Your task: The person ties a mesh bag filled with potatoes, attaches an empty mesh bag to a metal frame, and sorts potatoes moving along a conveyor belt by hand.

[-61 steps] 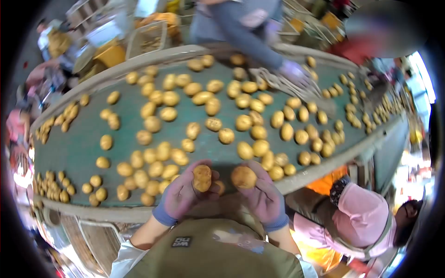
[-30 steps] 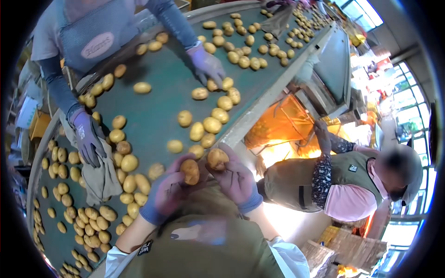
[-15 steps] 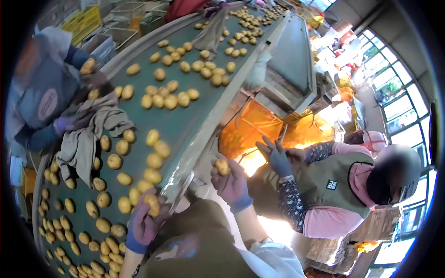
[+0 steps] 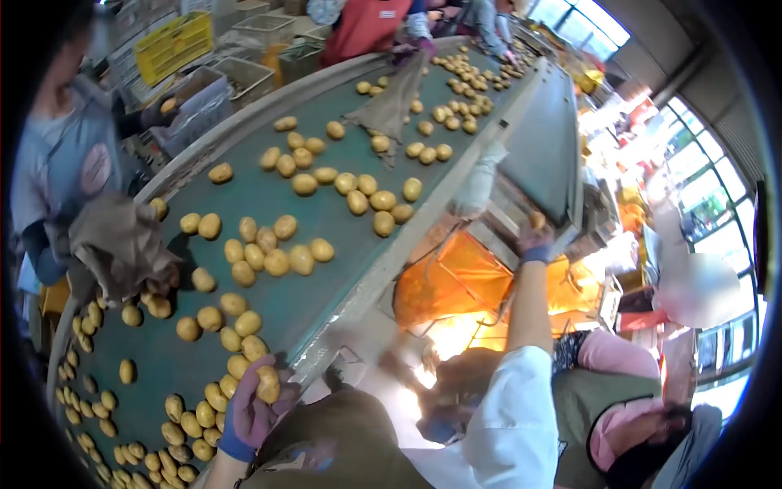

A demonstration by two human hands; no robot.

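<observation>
My left hand (image 4: 252, 414), in a purple glove with a blue cuff, is closed around a potato (image 4: 267, 385) beside the near edge of the green conveyor belt (image 4: 244, 196). Stretched far out to the right, my gloved right hand (image 4: 535, 240) grips a smaller potato (image 4: 537, 220) near the lower end of a grey metal chute (image 4: 542, 147). Orange bags (image 4: 456, 281) hang below and to the left of that hand. Many loose potatoes (image 4: 278, 262) lie on the belt, some close by my left hand.
A co-worker (image 4: 69, 179) across the belt holds a grey cloth (image 4: 118, 244) and a potato. Another person in a green vest (image 4: 599, 424) bends low at my right. Others stand at the belt's far end. A yellow crate (image 4: 173, 46) stands behind the belt.
My right hand has reached forward and right with its potato, towards the chute. My left hand still holds one. The co-worker at right has bent down; the opposite one has lifted the cloth.
</observation>
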